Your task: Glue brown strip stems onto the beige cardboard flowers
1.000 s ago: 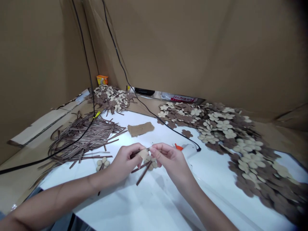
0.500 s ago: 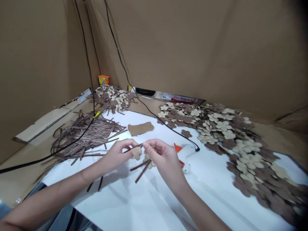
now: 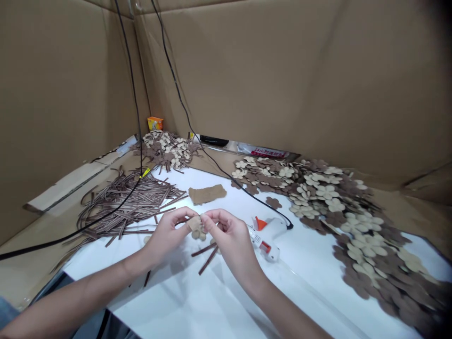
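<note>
My left hand [image 3: 166, 237] is closed in a pinch on a small beige flower cutout [image 3: 199, 234]; a tan patch [image 3: 193, 223] shows at the thumb tip, and I cannot tell what it is. My right hand [image 3: 229, 237] pinches the same flower at its upper edge, the fingertips of both hands nearly touching. Brown strips [image 3: 208, 261] lie on the white sheet [image 3: 197, 301] just below, partly covered by the right hand. Close beside that hand rests a white and orange glue gun [image 3: 277, 230].
Brown and beige flowers [image 3: 328, 193] are heaped along the right. At left lies a tangle of brown strips [image 3: 130, 202], with a mixed pile [image 3: 169, 146] behind it. A tan rectangular piece [image 3: 207, 193] lies ahead. A black cable [image 3: 226, 167] runs to the glue gun; cardboard walls [image 3: 264, 70] enclose the table.
My right hand has moved slightly left and down, uncovering more of the glue gun. The flower between the hands now faces more toward me. The view has tilted up a little.
</note>
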A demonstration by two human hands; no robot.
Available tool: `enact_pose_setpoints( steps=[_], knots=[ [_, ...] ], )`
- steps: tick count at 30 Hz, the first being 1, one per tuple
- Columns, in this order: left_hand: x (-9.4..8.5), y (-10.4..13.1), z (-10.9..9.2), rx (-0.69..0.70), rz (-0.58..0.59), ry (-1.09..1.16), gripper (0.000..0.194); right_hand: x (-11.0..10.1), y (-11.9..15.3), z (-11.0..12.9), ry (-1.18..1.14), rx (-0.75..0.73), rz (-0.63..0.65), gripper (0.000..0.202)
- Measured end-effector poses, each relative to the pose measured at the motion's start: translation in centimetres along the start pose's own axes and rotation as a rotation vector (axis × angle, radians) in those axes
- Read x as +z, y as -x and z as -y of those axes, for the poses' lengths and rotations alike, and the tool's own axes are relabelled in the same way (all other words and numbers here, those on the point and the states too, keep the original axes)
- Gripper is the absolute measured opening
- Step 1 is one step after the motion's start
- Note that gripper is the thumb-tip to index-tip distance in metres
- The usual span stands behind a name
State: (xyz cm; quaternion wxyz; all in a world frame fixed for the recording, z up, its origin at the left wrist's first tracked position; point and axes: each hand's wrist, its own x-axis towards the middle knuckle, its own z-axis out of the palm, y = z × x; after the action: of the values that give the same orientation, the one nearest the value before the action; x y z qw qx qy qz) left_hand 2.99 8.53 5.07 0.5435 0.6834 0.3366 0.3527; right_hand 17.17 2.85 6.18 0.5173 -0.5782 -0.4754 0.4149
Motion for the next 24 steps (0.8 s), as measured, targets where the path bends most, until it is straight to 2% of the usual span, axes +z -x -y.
enact_pose_setpoints(
  steps=[4, 6, 8, 11, 13, 15, 18, 21, 24],
  knots=[
    [0.4, 0.4, 0.0, 0.005, -0.033, 0.041, 0.023, 0.6, -0.1, 0.7, 0.027, 0.019, 0.016, 0.025],
    [0.2, 0.6, 0.2, 0.01, -0.052, 0.004, 0.021, -0.7, -0.3, 1.6, 0.081, 0.005, 0.069, 0.025],
    [-0.4, 0.8, 0.3, -0.002, -0.087, -0.054, 0.02, -4.0, -0.4, 2.3, 0.242, -0.071, 0.133, 0.026],
    [-1.8, 1.1, 0.2, -0.056, -0.086, -0.148, 0.02, -11.6, -0.6, 1.1, 0.822, -0.348, 0.22, 0.027],
    [-2.3, 1.4, 0.0, -0.091, 0.017, -0.227, 0.02, -16.2, -0.8, -1.2, 1.12, -0.484, 0.255, 0.043],
    [-2.4, 1.7, -0.2, -0.093, 0.153, -0.326, 0.018, -18.8, -1.2, -3.9, 1.311, -0.505, 0.344, 0.057],
    [-1.6, 2.2, -0.1, -0.09, 0.254, -0.441, 0.017, -19.2, -1.8, -6.3, 1.417, -0.57, 0.443, 0.06],
    [-0.8, 2.3, 0.4, -0.177, 0.191, -0.428, 0.02, -18.2, -2.6, -6.5, 1.395, -0.583, 0.48, 0.054],
    [-0.5, 2.2, 0.9, -0.258, 0.1, -0.347, 0.024, -18.0, -3.1, -6.1, 1.329, -0.579, 0.487, 0.046]
  ],
)
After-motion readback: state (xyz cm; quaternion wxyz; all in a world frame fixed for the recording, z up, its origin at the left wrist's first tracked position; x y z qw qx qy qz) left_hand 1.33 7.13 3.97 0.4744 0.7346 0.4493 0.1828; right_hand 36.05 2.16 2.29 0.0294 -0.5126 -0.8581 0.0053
